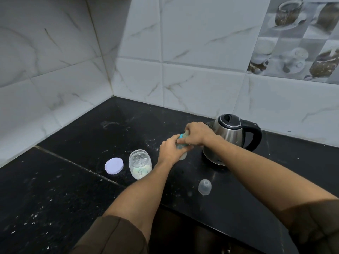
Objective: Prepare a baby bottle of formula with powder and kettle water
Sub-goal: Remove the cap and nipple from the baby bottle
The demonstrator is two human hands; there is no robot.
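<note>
A small clear baby bottle [183,156] stands on the black counter, mostly hidden by my hands. My left hand [169,150] grips its body. My right hand [197,133] is closed over its blue collar [181,136] and teat at the top. An open clear jar [140,164] with pale powder in the bottom stands just left of my left wrist. Its white lid [114,165] lies flat further left. A steel kettle [232,138] with a black lid and handle sits right behind my right hand. The bottle's clear dome cap [204,186] lies on the counter in front.
The black stone counter [73,180] runs into a corner of white marble-look wall tiles [165,70] at the back and left. Its front edge drops off at the bottom right near my right forearm. White specks are scattered over the left part.
</note>
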